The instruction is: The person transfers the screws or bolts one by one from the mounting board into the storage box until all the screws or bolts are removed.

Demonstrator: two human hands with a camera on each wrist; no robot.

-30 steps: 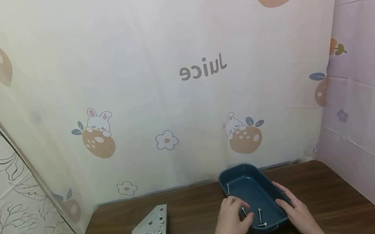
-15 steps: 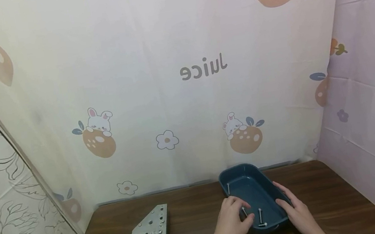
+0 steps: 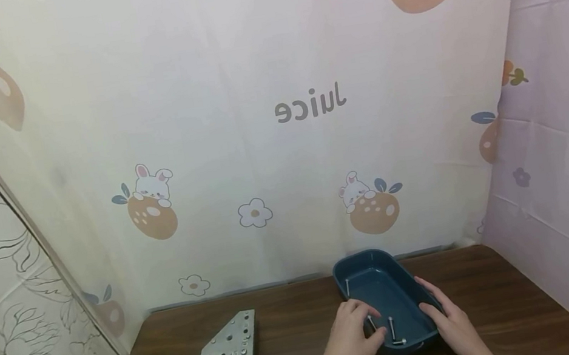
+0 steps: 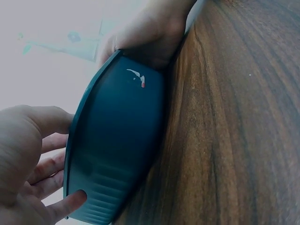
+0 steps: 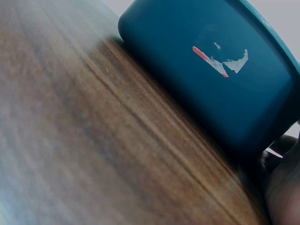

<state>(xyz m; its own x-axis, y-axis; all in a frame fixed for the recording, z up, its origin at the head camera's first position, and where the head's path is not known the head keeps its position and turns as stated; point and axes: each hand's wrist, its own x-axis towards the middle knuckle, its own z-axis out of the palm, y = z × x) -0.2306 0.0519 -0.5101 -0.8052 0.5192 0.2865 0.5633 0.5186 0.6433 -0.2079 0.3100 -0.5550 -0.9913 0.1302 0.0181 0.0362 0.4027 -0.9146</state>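
Note:
A dark blue tray (image 3: 398, 292) rests on the table. My right hand (image 3: 454, 324) grips its right rim, thumb inside and fingers outside. My left hand (image 3: 348, 339) reaches over the near left rim, its curved thumb and index finger about a metal bolt (image 3: 371, 323); whether they pinch it I cannot tell. In the left wrist view, the left hand's fingers (image 4: 47, 168) bend at the rim of the tray (image 4: 117, 131). Near the tray's close end lie another bolt (image 3: 392, 329) and a shorter-looking bolt (image 3: 399, 342). One more bolt (image 3: 347, 287) is at the far left wall.
A grey angled metal plate (image 3: 230, 340) with several holes sits left on the brown wooden table (image 3: 293, 348), slightly raised. Patterned curtains (image 3: 257, 144) stand behind the table and at both sides. A torn label (image 5: 220, 63) shows on the tray's outer wall.
One bolt at the tray's close end has shifted slightly left. Both hands, the tray and the plate keep their places; the head view has moved very slightly.

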